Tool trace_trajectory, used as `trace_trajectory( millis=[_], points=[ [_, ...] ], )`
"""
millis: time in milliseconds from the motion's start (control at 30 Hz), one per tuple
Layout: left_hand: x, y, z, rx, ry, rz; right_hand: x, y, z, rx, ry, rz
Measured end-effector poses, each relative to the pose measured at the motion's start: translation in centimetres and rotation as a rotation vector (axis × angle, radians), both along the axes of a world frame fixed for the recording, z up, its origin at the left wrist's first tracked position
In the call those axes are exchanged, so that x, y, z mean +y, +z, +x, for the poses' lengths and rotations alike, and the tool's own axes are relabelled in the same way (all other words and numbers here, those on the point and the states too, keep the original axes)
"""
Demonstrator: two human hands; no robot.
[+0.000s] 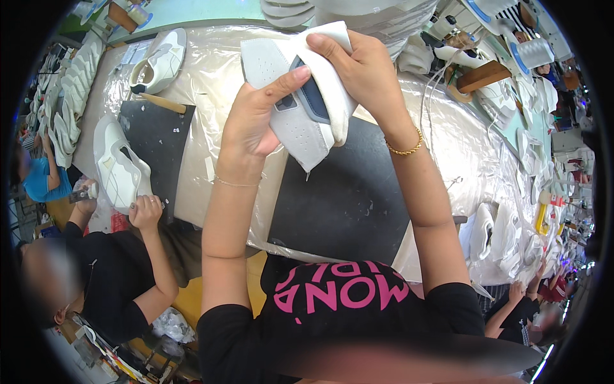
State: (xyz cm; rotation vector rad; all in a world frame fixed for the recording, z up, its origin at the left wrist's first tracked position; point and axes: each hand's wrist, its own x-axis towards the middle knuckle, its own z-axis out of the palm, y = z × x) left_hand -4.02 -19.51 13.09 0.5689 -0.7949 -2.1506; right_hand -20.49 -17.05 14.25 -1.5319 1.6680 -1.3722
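Between my two hands, above the table, is a shoe upper [299, 136] of white and light grey material with small punched holes. A navy blue padded part shows in its middle, and a loose thread hangs from its lower tip. My left hand [251, 118] grips its left side, with the thumb pressed on the navy part. Its upper right edge is held by my right hand [369, 75], the thumb lying over the white padded edge. Most of my fingers are hidden behind the upper. Below it lies a black board [336, 208].
At my left, a co-worker holds a white shoe upper [118, 168] beside another black board [150, 131] with a wooden-handled tool [164, 104]. Another upper [163, 63] lies farther back. Thread cones [534, 54], a wooden block [484, 76] and several uppers [483, 230] are at right.
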Motion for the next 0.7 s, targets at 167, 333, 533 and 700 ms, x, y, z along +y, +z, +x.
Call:
trace_trajectory(
  millis=[167,333,533,700],
  points=[
    [-0.5,0.1,0.2,-0.016,-0.017,-0.076,0.0,-0.3,-0.5,-0.024,0.029,0.012],
    [-1.0,-0.6,0.0,-0.086,-0.007,-0.043,-0.4,-1.8,0.0,-0.372,0.089,0.037],
    [-0.8,-0.3,-0.1,-0.060,0.047,-0.062,-0.6,-1.6,-0.7,-0.364,0.106,0.041],
    [-1.7,-0.8,-0.2,-0.050,-0.014,0.016,-1.6,-2.9,-1.1,-0.295,0.123,0.115]
  ],
)
